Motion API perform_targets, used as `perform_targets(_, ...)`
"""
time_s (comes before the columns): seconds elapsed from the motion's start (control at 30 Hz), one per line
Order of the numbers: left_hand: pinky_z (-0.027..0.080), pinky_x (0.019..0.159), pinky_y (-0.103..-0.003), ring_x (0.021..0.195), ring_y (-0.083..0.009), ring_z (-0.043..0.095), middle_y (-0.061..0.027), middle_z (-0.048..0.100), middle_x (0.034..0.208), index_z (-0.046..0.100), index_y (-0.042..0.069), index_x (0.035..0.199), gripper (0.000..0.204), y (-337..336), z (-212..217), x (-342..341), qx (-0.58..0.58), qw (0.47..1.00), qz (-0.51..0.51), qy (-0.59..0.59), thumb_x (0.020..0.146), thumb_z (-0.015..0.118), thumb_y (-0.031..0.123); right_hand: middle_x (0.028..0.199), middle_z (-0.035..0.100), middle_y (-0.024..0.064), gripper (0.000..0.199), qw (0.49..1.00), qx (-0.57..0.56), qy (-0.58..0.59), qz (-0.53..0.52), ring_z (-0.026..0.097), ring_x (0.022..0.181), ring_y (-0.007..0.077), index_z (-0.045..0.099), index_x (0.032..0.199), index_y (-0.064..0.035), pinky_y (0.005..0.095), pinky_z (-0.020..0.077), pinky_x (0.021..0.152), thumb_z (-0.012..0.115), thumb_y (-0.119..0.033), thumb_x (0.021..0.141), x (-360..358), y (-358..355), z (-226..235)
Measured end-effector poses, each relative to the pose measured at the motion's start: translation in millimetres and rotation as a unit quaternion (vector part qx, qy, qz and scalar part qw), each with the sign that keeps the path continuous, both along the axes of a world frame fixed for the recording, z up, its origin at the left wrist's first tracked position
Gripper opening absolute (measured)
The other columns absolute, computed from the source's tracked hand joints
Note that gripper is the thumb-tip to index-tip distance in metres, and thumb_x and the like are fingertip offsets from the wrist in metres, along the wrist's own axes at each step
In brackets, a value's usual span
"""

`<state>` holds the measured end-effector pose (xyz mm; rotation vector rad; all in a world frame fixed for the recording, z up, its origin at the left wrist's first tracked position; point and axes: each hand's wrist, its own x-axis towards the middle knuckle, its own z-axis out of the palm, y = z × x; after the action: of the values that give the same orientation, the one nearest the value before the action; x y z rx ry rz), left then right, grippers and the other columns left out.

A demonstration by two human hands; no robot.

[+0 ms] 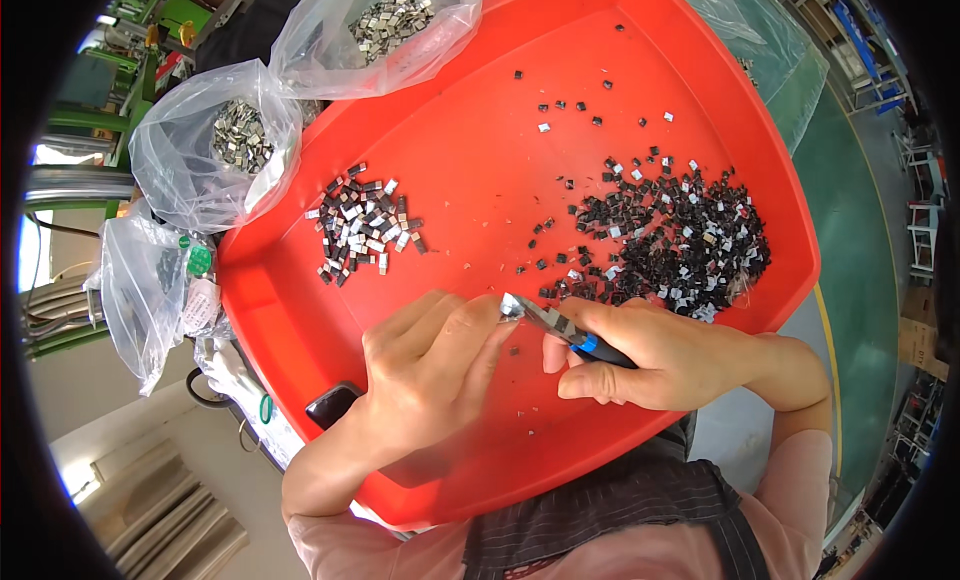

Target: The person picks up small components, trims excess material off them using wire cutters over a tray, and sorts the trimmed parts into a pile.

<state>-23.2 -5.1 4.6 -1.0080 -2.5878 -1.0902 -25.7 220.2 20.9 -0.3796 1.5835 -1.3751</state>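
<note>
My left hand [425,355] pinches a small silvery metal piece [510,307] between thumb and forefinger, above the near middle of a red plastic tray [460,160]. Coming from the right, my right hand [665,360] is wrapped round pliers [598,351] with blue and black handles. Their jaws touch or nearly touch the metal piece; my fingertips partly hide it. Beyond my left hand lies a pile of small black and silver rectangular parts [362,225]. A larger heap of tiny black and white bits [690,235] spreads beyond my right hand.
Two clear plastic bags of small metal parts stand open past the tray's far left: one bag [205,120] and another bag [320,55]. Another clear bag [135,290] lies left, with a green sticker. A dark phone-like object [334,404] rests at the tray's near left edge.
</note>
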Motion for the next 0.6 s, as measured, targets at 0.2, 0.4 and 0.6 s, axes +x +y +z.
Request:
perform_targets(0.2, 0.043, 0.045, -0.031, 0.051, -0.0239, 0.056, -0.0108, 0.056, 0.064, 0.06, -0.005, 0.101, 0.022, 3, -5, -1, -0.005, 1.0, 0.02, 0.01, 0.082, 0.066, 0.004, 0.076, 0.058, 0.016, 0.037, 0.996, -0.017, 0.088, -0.025, 0.059, 0.064, 0.0267, 0.046, 0.102, 0.0025, 0.0359, 0.045, 0.06, 0.051, -0.034, 0.097, 2, 0, -6)
perform_targets(0.4, 0.049, 0.062, -0.023, 0.067, -0.0124, 0.061, -0.0095, 0.063, 0.087, 0.043, -0.001, 0.13, 0.032, -6, 8, -5, 0.3, 0.809, -0.035, -0.504, 0.1, 0.042, 0.011, 0.063, 0.051, 0.0195, 0.033, 0.988, 0.028, 0.153, -0.002, 0.054, 0.057, 0.0374, 0.043, 0.101, 0.0027, 0.0437, 0.0381, 0.053, 0.053, -0.028, 0.095, 0, -6, -6)
perform_targets(0.6, 0.044, 0.051, -0.021, 0.054, -0.0104, 0.052, -0.0071, 0.058, 0.072, 0.038, -0.002, 0.132, 0.039, -2, 6, -4, 0.314, 0.811, -0.011, -0.493, 0.097, 0.049, 0.009, 0.068, 0.054, 0.0142, 0.03, 0.995, 0.014, 0.091, -0.024, 0.056, 0.062, 0.0259, 0.045, 0.101, 0.0009, 0.0382, 0.0412, 0.059, 0.054, -0.028, 0.096, -1, -8, -5)
